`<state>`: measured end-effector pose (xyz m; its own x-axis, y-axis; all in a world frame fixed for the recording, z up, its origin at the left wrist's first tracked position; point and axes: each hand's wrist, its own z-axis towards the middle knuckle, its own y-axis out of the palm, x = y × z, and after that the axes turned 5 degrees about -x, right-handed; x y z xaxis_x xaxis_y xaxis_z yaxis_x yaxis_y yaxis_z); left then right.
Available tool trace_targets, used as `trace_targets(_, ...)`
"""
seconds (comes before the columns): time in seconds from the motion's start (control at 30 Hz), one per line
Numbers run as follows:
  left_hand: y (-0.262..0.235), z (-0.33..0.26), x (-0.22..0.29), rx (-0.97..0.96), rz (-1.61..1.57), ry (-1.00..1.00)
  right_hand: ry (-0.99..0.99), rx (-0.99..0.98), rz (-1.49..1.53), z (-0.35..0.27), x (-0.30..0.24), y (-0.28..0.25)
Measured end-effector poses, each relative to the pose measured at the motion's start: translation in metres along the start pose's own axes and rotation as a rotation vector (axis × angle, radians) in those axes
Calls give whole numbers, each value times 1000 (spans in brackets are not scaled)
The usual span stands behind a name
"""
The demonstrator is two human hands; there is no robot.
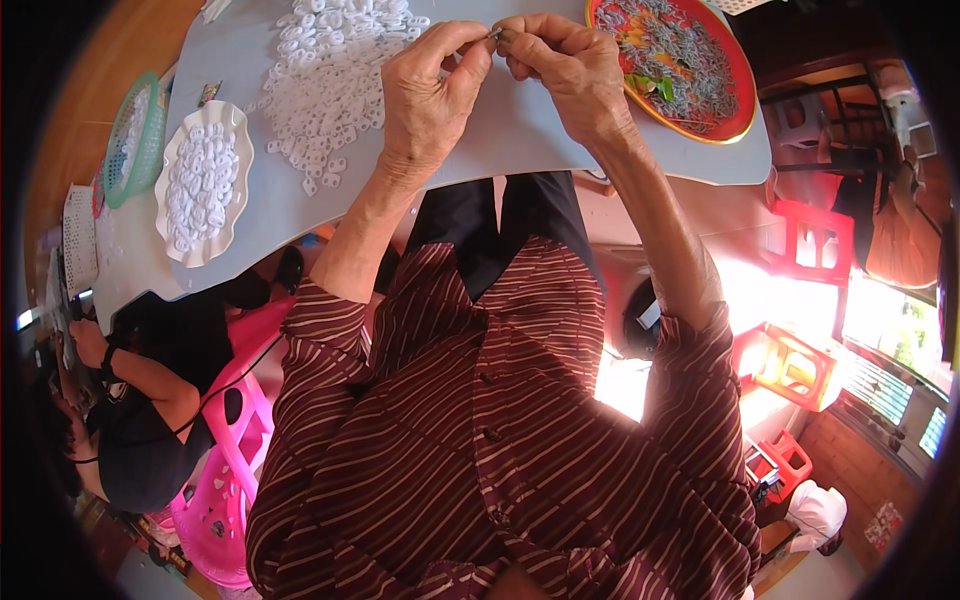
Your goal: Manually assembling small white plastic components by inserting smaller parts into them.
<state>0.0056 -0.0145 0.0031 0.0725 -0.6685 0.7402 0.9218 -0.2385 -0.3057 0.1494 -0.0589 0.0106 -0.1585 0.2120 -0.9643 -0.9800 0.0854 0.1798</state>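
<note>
Above the table's near edge, my left hand (435, 95) and my right hand (572, 75) meet fingertip to fingertip. Both are closed in a pinch around a small dark grey metal piece (495, 34), mostly hidden by the fingers. To the left of my left hand spreads a loose heap of small white plastic pieces (325, 85), many with a hole. Close to my right hand is a round red tray (742, 110) with a yellow rim, holding many thin grey metal pieces that look like nails or screws.
A wavy-edged white dish (243, 150) of white pieces stands at the left of the grey-blue table (520, 145), near a green basket (152, 140). At lower left another person (150, 400) sits by a pink chair (235, 450). Red stools (815, 240) stand right.
</note>
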Motion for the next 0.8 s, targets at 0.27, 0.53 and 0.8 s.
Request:
trace_targets(0.27,-4,-2,-2,-43,100,-3,13,-20,-75,-1,0,-2)
trace_targets(0.53,0,-2,-3,-31,-49,-36,-18,-44,-201,0,-1,-6)
trace_targets(0.8,1,-2,-2,-50,-2,-25,-29,-5,-342,-1,-5,-4)
